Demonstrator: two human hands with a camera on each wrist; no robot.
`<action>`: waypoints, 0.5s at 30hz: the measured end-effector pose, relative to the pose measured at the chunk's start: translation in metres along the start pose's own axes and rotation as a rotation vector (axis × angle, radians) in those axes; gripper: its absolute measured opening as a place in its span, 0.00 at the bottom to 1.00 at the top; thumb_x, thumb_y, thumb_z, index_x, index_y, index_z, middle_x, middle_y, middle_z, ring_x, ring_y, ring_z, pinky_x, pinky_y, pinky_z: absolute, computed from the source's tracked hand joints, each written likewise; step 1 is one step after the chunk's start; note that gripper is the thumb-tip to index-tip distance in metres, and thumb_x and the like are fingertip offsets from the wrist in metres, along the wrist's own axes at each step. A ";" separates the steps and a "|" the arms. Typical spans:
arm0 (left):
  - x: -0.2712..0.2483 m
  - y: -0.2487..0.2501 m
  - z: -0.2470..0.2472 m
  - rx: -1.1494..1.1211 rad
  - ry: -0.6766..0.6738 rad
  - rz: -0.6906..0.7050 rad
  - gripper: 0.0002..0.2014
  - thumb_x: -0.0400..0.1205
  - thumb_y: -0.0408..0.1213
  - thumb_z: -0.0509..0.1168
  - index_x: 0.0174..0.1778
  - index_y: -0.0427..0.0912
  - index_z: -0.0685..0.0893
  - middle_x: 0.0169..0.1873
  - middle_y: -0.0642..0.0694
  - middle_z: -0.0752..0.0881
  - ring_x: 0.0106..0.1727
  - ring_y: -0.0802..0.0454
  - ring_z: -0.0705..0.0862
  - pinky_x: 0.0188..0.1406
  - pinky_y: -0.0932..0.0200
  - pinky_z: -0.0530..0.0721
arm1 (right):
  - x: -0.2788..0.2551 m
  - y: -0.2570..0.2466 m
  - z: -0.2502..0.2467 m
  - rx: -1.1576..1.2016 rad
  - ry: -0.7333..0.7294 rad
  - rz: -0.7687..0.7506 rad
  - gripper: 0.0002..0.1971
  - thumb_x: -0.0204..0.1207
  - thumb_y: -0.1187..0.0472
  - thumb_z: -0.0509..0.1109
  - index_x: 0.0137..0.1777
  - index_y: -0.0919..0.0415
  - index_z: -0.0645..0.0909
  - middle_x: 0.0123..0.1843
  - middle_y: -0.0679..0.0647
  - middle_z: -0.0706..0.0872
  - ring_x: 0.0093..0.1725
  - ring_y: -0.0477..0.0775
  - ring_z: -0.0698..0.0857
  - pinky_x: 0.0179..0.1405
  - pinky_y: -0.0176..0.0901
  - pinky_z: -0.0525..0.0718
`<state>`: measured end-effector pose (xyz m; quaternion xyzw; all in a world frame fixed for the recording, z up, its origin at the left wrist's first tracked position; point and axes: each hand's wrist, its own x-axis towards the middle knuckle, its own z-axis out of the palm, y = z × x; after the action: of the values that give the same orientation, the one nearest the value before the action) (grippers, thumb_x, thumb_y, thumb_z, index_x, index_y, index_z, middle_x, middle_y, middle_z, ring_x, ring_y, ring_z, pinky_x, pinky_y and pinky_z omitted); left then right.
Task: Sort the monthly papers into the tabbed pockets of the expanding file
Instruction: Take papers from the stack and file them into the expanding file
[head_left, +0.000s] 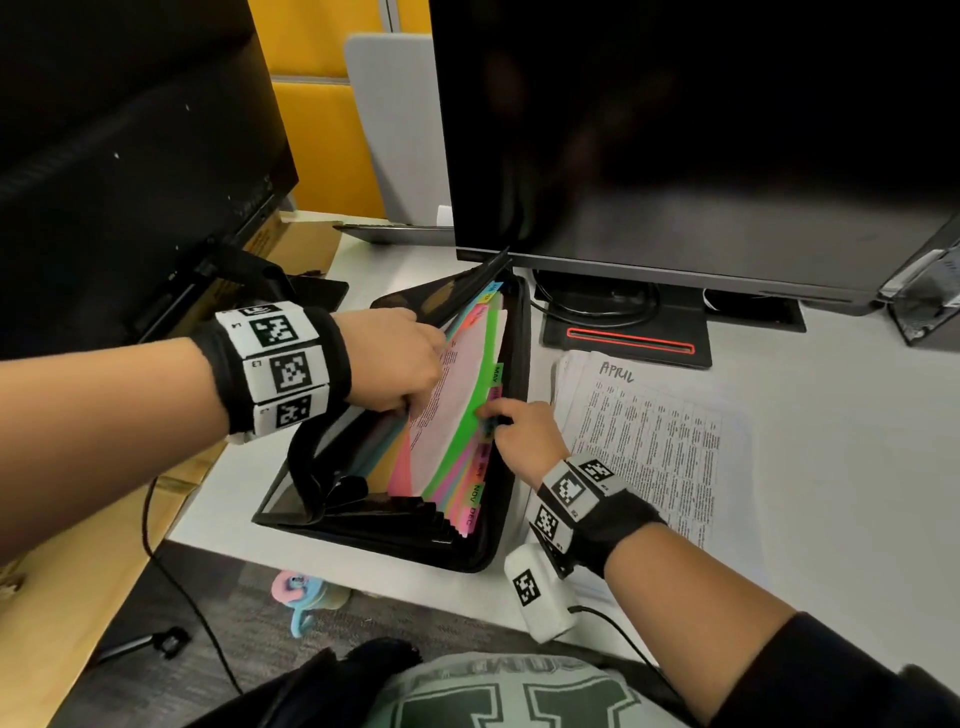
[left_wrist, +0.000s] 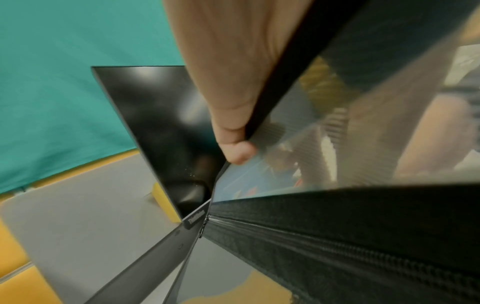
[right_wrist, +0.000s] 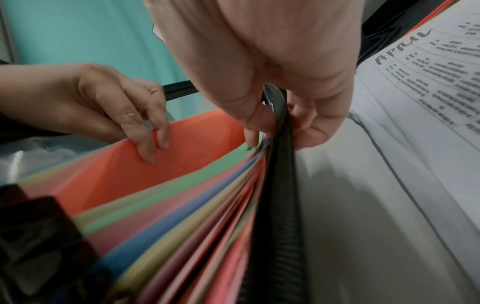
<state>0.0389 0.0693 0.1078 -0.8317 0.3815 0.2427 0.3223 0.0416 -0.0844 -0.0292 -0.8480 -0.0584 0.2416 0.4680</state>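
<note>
The black zip-up expanding file (head_left: 519, 353) lies open on the white desk, its coloured dividers fanned, with tabs such as MAY (head_left: 497, 373) and NOV (head_left: 474, 493). My left hand (head_left: 400, 358) holds the front flap and front dividers back; its fingers curl over the orange divider (right_wrist: 182, 154) and its thumb (left_wrist: 233, 123) lies on the flap's black edge. A printed sheet (head_left: 441, 410) stands in the gap before the green divider (head_left: 467, 415). My right hand (head_left: 519, 436) pinches the back dividers together with the zipper rim (right_wrist: 280, 185). A paper stack headed APRIL (head_left: 649, 441) lies to the right.
A large dark monitor (head_left: 675, 130) and its stand (head_left: 628, 340) are just behind the file; a second monitor (head_left: 130, 156) is at the left. The desk's front edge runs just below the file. A white pack (head_left: 540, 592) with a cable hangs at my right wrist.
</note>
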 end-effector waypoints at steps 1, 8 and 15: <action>0.000 0.000 0.003 -0.013 0.015 0.002 0.14 0.84 0.48 0.57 0.64 0.61 0.81 0.59 0.60 0.80 0.67 0.55 0.66 0.53 0.57 0.68 | 0.002 -0.001 0.003 0.014 -0.020 0.044 0.16 0.75 0.68 0.58 0.53 0.57 0.85 0.59 0.63 0.79 0.46 0.60 0.81 0.41 0.35 0.79; 0.001 0.001 0.020 -0.129 0.169 -0.030 0.13 0.84 0.49 0.58 0.62 0.63 0.82 0.56 0.61 0.82 0.65 0.54 0.68 0.50 0.56 0.74 | -0.003 -0.009 0.013 -0.143 0.032 0.159 0.18 0.66 0.35 0.69 0.43 0.47 0.87 0.61 0.62 0.72 0.63 0.67 0.71 0.68 0.54 0.71; 0.004 0.002 0.021 -0.201 0.196 -0.060 0.13 0.84 0.47 0.59 0.62 0.61 0.83 0.57 0.61 0.83 0.65 0.53 0.68 0.52 0.56 0.72 | 0.002 -0.005 0.013 -0.054 0.128 0.108 0.09 0.70 0.57 0.72 0.45 0.60 0.89 0.65 0.61 0.72 0.63 0.66 0.74 0.65 0.45 0.73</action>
<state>0.0364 0.0814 0.0899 -0.8906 0.3599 0.1873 0.2057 0.0376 -0.0714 -0.0319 -0.8759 0.0109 0.2099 0.4343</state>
